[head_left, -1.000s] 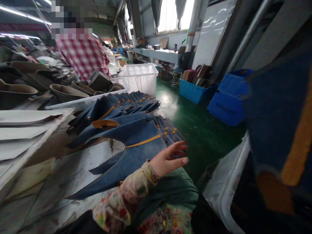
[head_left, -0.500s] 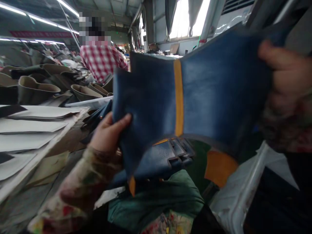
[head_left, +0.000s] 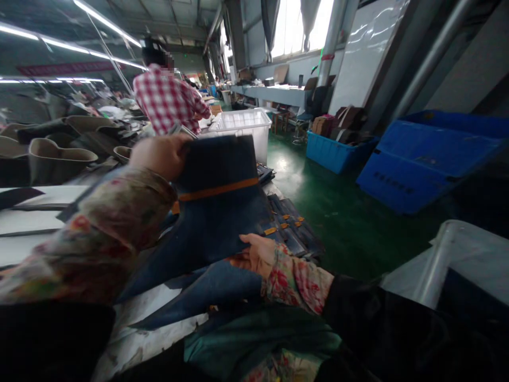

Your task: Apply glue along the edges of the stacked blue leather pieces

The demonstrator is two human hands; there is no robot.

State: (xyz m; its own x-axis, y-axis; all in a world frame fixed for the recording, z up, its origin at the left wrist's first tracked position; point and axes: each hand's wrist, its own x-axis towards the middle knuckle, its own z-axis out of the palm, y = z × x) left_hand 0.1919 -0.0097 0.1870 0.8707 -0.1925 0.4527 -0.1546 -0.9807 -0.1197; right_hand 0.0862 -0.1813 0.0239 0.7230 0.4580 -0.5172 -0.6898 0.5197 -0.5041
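Note:
A dark blue leather boot panel (head_left: 222, 223) with an orange strip (head_left: 218, 189) across it hangs tilted in front of me. My left hand (head_left: 161, 154) grips its upper left edge, fingers curled and partly hidden. At the lower right edge, my right hand (head_left: 256, 255) pinches the panel, thumb on top and fingers underneath. Below it lies another blue leather piece (head_left: 226, 286) on the pale work surface (head_left: 155, 302). Beyond my right hand, several dark pieces with orange tabs (head_left: 292, 225) lie overlapped in a stack.
Rolled grey boot shafts (head_left: 59, 156) and white sheets (head_left: 27, 228) are on the left. A co-worker in a checked shirt (head_left: 165, 98) stands ahead near a white bin (head_left: 242, 124). Blue crates (head_left: 401, 175) stand to the right; a pale bin (head_left: 449, 249) is close on my right.
The panel has turned so its orange strip runs nearly level, and has moved lower and left. My right hand came down from the far right; my left hand rose. The view shifted right.

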